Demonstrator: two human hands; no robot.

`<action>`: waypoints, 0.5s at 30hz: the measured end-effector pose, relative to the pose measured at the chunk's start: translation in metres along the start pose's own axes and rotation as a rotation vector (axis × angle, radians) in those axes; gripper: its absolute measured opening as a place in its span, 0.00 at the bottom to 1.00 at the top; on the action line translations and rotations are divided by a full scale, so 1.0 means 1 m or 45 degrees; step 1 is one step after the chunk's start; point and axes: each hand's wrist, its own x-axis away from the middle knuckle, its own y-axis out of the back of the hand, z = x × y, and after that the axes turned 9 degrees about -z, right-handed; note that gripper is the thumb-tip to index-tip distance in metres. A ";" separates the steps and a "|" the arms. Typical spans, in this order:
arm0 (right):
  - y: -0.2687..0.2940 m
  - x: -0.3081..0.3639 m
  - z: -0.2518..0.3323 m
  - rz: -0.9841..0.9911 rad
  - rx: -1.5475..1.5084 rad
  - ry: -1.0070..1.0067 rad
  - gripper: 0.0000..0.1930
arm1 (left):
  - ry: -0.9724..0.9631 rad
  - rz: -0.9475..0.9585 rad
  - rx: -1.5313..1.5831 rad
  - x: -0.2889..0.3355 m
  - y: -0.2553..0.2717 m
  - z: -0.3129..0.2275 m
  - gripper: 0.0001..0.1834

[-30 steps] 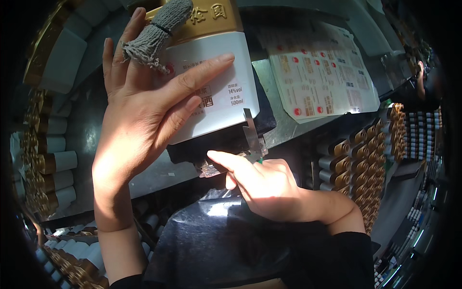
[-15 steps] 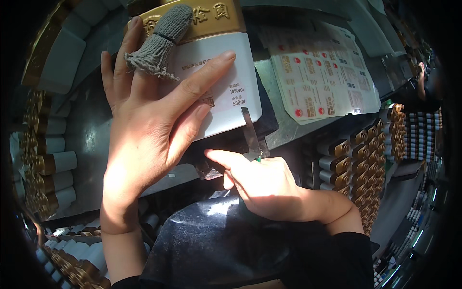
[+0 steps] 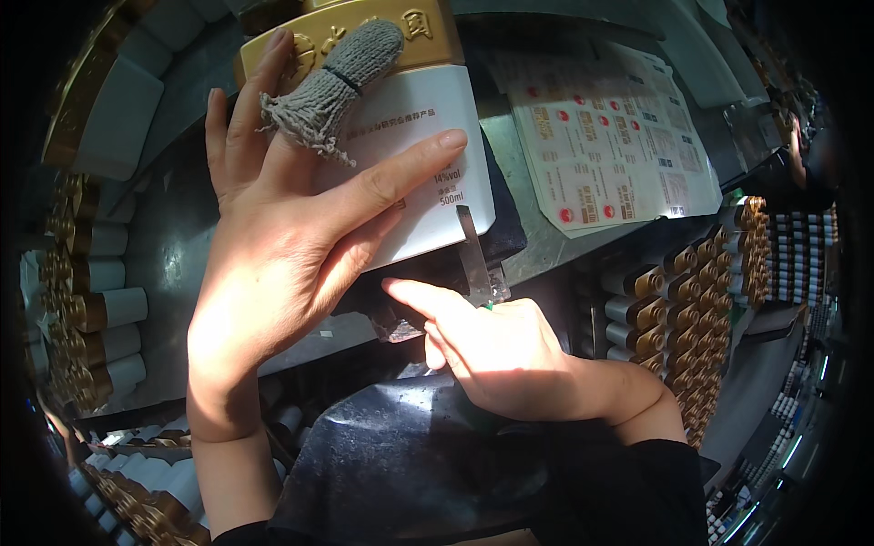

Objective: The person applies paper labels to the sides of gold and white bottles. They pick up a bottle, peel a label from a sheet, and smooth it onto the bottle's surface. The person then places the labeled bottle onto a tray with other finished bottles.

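Note:
A flat white bottle (image 3: pixel 432 223) with a gold embossed shoulder lies on a dark pad, printed side up. My left hand (image 3: pixel 273 237) rests across it with fingers spread. A grey knitted finger cover (image 3: pixel 339 86), bound with a dark band, sits on one finger. The index finger stretches over the print on the right of the face, and the thumb bends beneath it. Below the bottle's lower edge, my right hand (image 3: pixel 501 355) is closed on a narrow metal blade (image 3: pixel 472 250) with a bit of green at its base. The blade's tip reaches the bottle's lower right corner.
A sheet of printed labels (image 3: pixel 610 136) lies right of the bottle on the metal table (image 3: pixel 164 246). Rows of gold-and-white bottles (image 3: pixel 678 318) stand at the right; more bottles (image 3: pixel 114 309) lie at the left. A dark apron (image 3: pixel 401 464) covers my lap.
My left hand has slid slightly right over the bottle, its covered finger shifting right and down and exposing more print. My right hand and the blade have barely moved.

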 end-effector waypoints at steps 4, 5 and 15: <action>-0.001 0.000 0.000 -0.035 0.035 0.038 0.26 | -0.013 0.006 -0.011 0.000 0.000 0.000 0.19; -0.001 0.000 -0.001 -0.041 0.036 0.046 0.26 | -0.016 0.013 -0.029 0.000 0.001 -0.001 0.19; 0.003 0.001 0.000 0.007 0.005 -0.005 0.27 | -0.005 0.013 -0.037 0.002 0.001 -0.005 0.21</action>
